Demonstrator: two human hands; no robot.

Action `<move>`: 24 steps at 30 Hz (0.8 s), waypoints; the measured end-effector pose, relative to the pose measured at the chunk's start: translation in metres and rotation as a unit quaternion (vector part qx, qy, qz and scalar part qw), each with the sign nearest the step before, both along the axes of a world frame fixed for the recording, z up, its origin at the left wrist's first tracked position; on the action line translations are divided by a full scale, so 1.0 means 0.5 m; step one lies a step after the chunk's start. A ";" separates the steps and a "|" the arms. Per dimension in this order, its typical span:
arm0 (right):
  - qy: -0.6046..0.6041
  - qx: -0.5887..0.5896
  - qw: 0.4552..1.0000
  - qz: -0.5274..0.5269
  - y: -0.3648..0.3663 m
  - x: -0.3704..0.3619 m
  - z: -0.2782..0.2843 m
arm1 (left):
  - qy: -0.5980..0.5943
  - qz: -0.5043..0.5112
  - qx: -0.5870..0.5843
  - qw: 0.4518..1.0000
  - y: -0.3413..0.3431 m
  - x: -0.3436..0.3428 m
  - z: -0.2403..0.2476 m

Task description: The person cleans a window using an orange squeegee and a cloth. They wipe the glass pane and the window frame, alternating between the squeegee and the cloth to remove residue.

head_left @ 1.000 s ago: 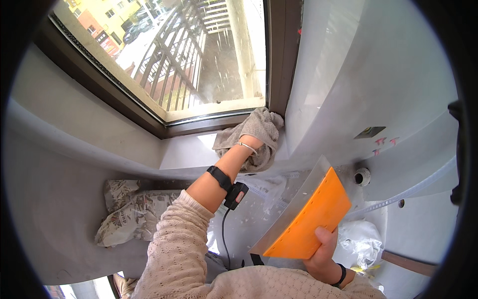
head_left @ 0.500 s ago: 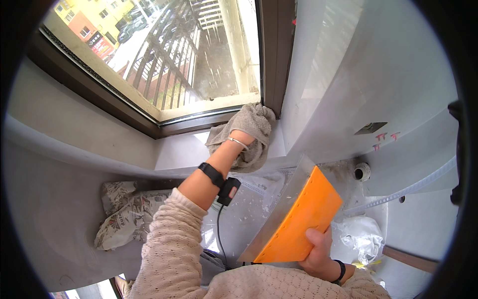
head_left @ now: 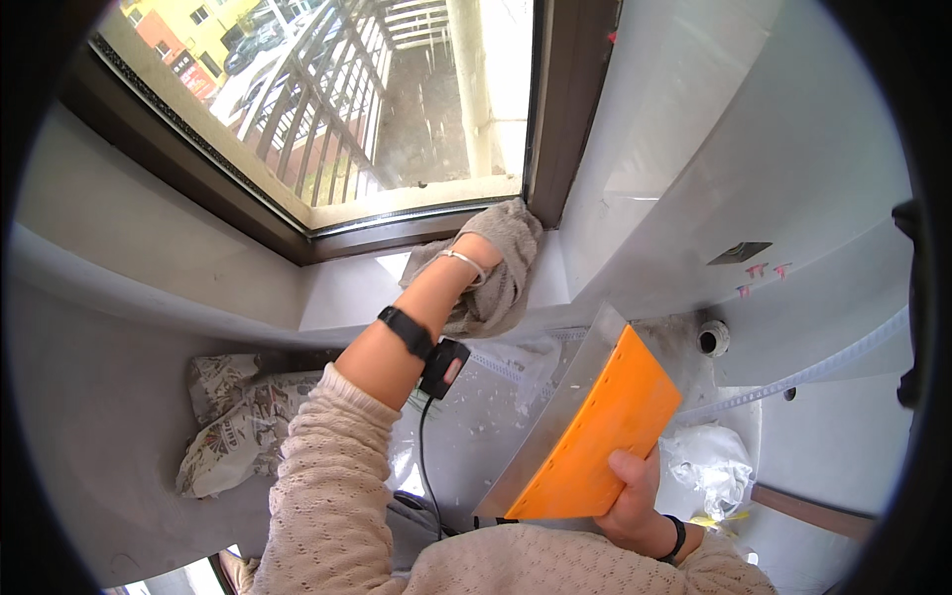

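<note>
My left hand (head_left: 483,250) is mostly buried in a grey cloth (head_left: 503,273) that it presses against the lower right corner of the dark window frame (head_left: 563,119), on the white sill (head_left: 347,293). A thin bracelet and a black wrist strap with a small device (head_left: 443,365) show on that arm. Low in the view, my right hand (head_left: 637,498) grips the lower edge of a wide scraper with an orange handle and a metal blade (head_left: 585,431), held tilted, away from the wall.
A patterned fabric bundle (head_left: 233,421) lies below the sill at left. A crumpled white plastic bag (head_left: 709,466) sits at the lower right. A round wall opening (head_left: 711,339) and a small dark vent (head_left: 739,253) mark the grey wall.
My left hand has pushed the cloth up and a little rightward into the frame's corner. The orange scraper in my right hand has shifted slightly left and lower.
</note>
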State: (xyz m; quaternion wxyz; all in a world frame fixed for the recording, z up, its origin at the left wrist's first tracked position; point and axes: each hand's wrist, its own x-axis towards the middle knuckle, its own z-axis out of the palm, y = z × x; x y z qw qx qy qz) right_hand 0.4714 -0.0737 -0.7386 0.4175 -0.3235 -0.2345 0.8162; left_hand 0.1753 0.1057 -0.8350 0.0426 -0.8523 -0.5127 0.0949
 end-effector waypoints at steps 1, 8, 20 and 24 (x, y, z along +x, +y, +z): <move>-0.010 0.001 1.000 0.002 -0.002 -0.001 -0.002 | -0.016 0.004 -0.033 0.999 0.006 0.003 -0.001; -0.122 0.108 0.986 0.015 0.009 -0.048 -0.002 | -0.271 0.051 -0.079 0.958 -0.123 -0.077 -0.013; -0.674 0.615 0.402 0.076 0.243 -0.288 0.083 | -0.281 0.159 0.161 0.932 -0.209 -0.153 -0.063; -0.755 0.539 0.345 0.143 0.271 -0.361 0.058 | -0.330 0.164 0.166 0.915 -0.211 -0.159 -0.064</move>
